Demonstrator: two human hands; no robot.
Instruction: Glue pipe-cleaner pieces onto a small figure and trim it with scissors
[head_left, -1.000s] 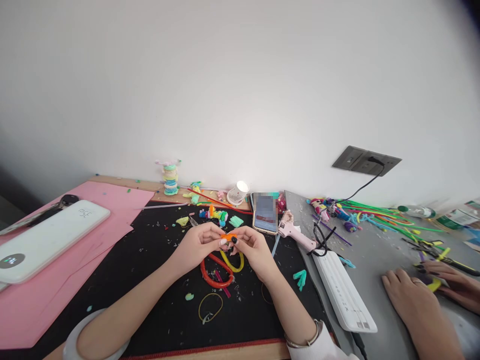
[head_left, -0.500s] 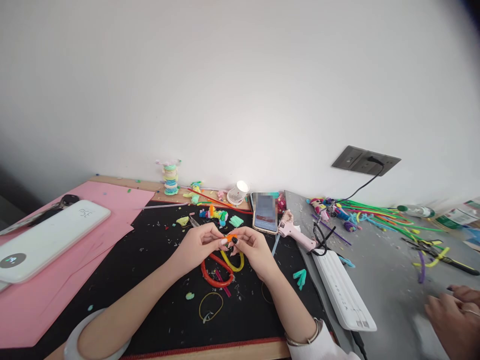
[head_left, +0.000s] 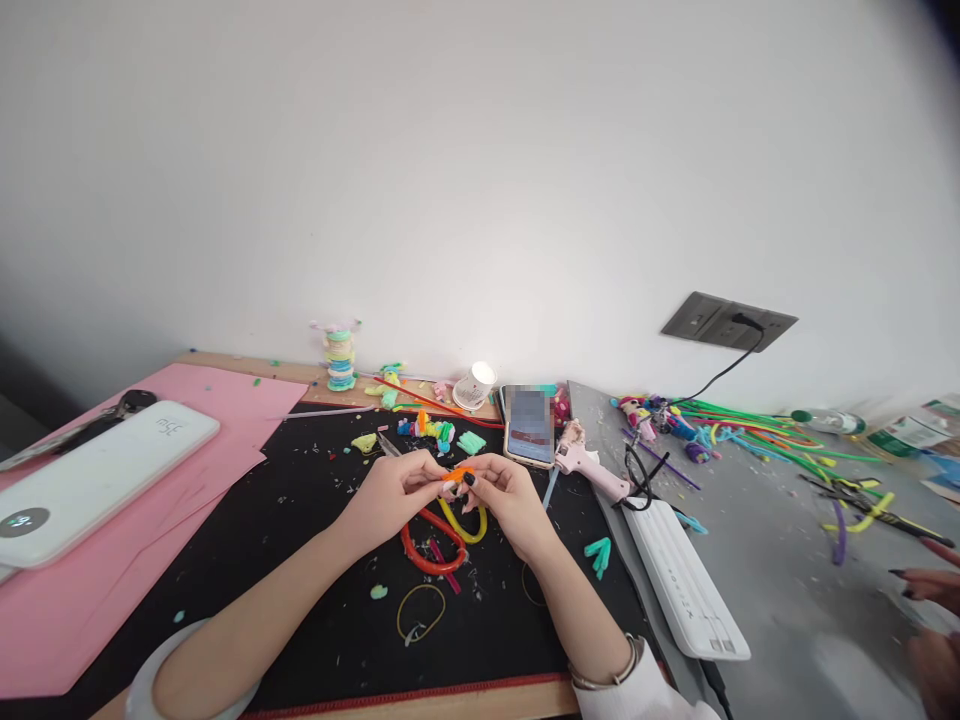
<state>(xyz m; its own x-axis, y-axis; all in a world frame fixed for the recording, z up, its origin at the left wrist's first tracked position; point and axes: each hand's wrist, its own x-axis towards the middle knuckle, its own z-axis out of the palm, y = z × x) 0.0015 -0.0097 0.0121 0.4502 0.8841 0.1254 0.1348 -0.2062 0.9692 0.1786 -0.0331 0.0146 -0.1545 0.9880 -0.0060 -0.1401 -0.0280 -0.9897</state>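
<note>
A small orange craft piece (head_left: 459,474) is held up between the two hands, over the middle of the black mat (head_left: 322,620); it is too covered by the fingers to make out its full shape. The left hand (head_left: 391,500) pinches its near end between thumb and forefinger, and the right hand (head_left: 513,498) grips the other end the same way, the fingertips nearly meeting.

Just below the hands lie a red handle loop (head_left: 433,571) and a yellow handle loop (head_left: 472,537); a pointed metal tip (head_left: 388,446) shows beyond the left hand. A magenta strip (head_left: 448,569) lies by the red loop, with a rubber band (head_left: 444,604) nearer the mat's front edge.

Beyond the hands sit a multicoloured fuzzy figure (head_left: 431,429), a white paper cup (head_left: 475,388) and a smartphone (head_left: 525,432). A pink glue gun (head_left: 600,478) lies to the right of the phone.

On the left, a white power bank (head_left: 112,485) rests on pink paper (head_left: 217,400). On the grey surface (head_left: 780,600) at right are a bundle of pipe cleaners (head_left: 750,420), a curved purple stem (head_left: 839,540) and another person's blurred hand (head_left: 934,587).
</note>
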